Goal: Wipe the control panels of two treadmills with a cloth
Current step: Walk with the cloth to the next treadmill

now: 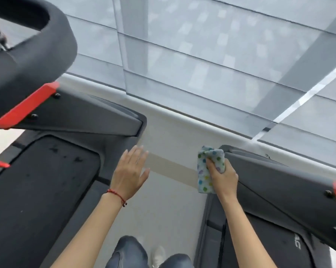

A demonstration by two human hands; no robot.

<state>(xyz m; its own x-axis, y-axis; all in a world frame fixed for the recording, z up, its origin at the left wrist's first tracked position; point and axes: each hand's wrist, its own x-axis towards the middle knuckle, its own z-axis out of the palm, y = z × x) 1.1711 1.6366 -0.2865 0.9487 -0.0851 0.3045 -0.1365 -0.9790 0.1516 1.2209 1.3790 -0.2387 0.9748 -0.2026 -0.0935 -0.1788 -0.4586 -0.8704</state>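
The cloth [208, 169], pale with coloured dots, sat bunched in the right hand [222, 176] just right of the frame's centre, its upper fold pressed against the near corner of the right treadmill [275, 182] and its lower part hanging loose below the fist. That hand was curled tightly around the cloth, fingers wrapped over the top of the wad. The left hand [131, 171] hovered open and empty, fingers spread and flat, above the gap between the two machines, touching nothing that could be made out; a red cord bracelet [117, 196] circled its wrist.

The left treadmill [53, 182] filled the lower left of the frame, its dark deck dusty and speckled, with a red-tipped handlebar [26, 107] crossing the upper left. Pale floor [163, 207] ran between the machines, and a glass wall [221, 60] filled the top of the frame.

Neither control panel showed clearly, so how far the wiping had gone could not be told. To do the step well, the cloth would probably need opening out flatter, so that a broad face met the surface, and the wad would need lifting from the frame corner up to the console. The free hand could brace on a handlebar for steady pressure.
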